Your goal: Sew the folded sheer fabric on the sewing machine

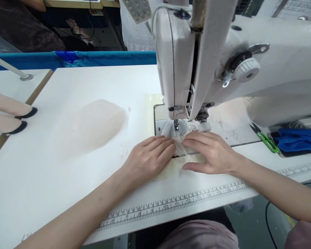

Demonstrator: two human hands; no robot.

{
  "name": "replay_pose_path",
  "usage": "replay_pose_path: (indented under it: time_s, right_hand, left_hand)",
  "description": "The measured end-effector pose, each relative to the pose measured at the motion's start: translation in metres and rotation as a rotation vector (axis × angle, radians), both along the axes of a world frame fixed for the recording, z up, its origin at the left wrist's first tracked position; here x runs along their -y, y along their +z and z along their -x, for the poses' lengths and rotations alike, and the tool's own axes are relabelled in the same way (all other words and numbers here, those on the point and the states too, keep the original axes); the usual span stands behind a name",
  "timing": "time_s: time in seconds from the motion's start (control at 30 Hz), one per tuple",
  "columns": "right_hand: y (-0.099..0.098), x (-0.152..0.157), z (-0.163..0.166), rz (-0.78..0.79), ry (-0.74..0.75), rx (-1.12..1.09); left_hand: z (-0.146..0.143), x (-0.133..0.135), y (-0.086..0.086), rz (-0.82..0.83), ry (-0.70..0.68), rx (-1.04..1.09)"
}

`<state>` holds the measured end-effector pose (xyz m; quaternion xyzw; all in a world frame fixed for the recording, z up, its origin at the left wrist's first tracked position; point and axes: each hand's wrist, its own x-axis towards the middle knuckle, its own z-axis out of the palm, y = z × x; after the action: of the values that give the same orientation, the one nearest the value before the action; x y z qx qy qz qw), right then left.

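A small piece of sheer whitish fabric (180,148) lies under the presser foot (176,125) of a white sewing machine (181,62). My left hand (150,157) rests palm down left of the needle, its fingers held together and closed on the fabric's edge; its thumb is hidden. To the right of the needle, my right hand (212,152) has its fingers stretched toward the fabric and its thumb spread well apart. Its fingertips are by the fabric's right side, near the needle plate (159,125).
A pale sheer piece (98,128) lies flat on the white table (75,183) to the left. Green thread snips (266,140) and blue cloth (298,139) lie at right. Two beige black-tipped forms (11,105) jut in from the left. A printed ruler (166,206) runs along the front edge.
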<state>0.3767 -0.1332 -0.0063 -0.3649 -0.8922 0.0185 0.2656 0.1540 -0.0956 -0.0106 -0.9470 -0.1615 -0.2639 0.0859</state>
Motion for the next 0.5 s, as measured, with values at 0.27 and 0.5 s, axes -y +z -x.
replay_pose_path:
  time_s: [0.27,0.5]
  right_hand:
    - [-0.003,0.000,0.000,-0.233,-0.008,0.165]
    - [-0.003,0.003,0.000,-0.295,0.004,0.167]
  left_hand:
    - [-0.004,0.003,0.003,0.053,0.051,-0.003]
    - [-0.004,0.012,0.003,-0.072,0.058,-0.139]
